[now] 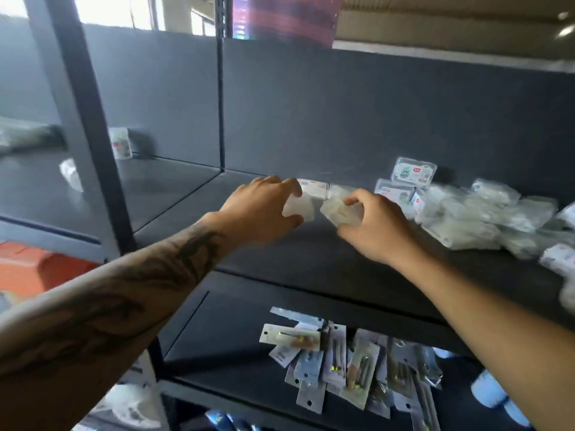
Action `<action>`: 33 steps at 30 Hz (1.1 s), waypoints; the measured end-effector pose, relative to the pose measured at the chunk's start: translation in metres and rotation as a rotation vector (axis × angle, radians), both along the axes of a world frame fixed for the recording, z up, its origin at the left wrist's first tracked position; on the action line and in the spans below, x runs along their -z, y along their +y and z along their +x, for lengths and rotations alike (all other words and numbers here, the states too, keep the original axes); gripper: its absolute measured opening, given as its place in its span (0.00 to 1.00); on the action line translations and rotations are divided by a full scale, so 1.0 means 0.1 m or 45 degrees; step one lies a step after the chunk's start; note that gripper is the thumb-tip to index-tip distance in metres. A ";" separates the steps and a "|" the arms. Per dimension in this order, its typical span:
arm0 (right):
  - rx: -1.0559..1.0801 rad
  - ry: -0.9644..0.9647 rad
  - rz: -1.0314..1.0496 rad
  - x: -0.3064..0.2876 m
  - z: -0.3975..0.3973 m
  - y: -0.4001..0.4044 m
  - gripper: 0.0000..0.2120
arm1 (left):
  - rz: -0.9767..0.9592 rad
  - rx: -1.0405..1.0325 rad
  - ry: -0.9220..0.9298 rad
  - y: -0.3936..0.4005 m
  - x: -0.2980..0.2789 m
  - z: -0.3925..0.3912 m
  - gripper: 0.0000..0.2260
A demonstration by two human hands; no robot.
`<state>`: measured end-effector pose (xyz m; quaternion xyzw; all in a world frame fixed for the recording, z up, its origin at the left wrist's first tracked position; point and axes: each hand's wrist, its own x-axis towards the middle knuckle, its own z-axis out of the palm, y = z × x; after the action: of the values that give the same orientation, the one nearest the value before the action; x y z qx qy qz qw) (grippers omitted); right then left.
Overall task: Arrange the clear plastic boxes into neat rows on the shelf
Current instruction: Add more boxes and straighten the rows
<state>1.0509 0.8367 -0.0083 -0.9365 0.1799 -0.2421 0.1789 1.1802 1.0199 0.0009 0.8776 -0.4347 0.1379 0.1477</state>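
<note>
Daylight blowing out white through the windows (102, 10) top left, dark grey shelf (311, 253) dim and flat beneath, both hands (264, 209) smeared with motion blur, pile of clear boxes (485, 213) soft and hazy at right, uprights bowing at the wide-angle edges

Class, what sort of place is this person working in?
Probably a shop or stockroom: dark metal shelving, a heap of small packaged boxes on one shelf, and carded blister packs below.

The dark grey shelf (311, 253) carries a loose heap of clear plastic boxes (466, 213) at its right, one box (312, 188) lying apart near the back wall.
</note>
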 end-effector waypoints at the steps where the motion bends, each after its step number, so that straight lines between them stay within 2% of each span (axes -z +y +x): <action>1: -0.047 -0.020 -0.014 0.02 -0.09 0.07 0.24 | -0.006 -0.028 0.003 0.12 0.00 -0.14 0.23; 8: -0.453 -0.064 0.031 0.31 -0.50 0.74 0.22 | -0.048 -0.235 0.007 1.09 0.08 -0.99 0.22; 14: -0.680 -0.076 0.071 0.33 -0.41 1.52 0.20 | -0.027 -0.442 0.022 2.06 0.15 -1.23 0.23; 23: -0.902 -0.003 0.074 0.37 0.32 3.24 0.21 | -0.110 -0.672 0.098 3.76 0.35 -0.81 0.22; 30: -0.918 0.001 0.090 0.33 1.18 4.55 0.24 | -0.139 -0.785 0.117 5.22 0.34 -0.21 0.22; 33: -0.894 0.001 0.064 0.33 1.55 4.96 0.21 | -0.153 -0.807 0.130 5.70 0.36 0.05 0.22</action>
<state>1.2055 1.3327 -0.0412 -0.9366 -0.1470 -0.1611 0.2743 1.1851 1.5894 -0.0348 0.9648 -0.1228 0.1582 0.1707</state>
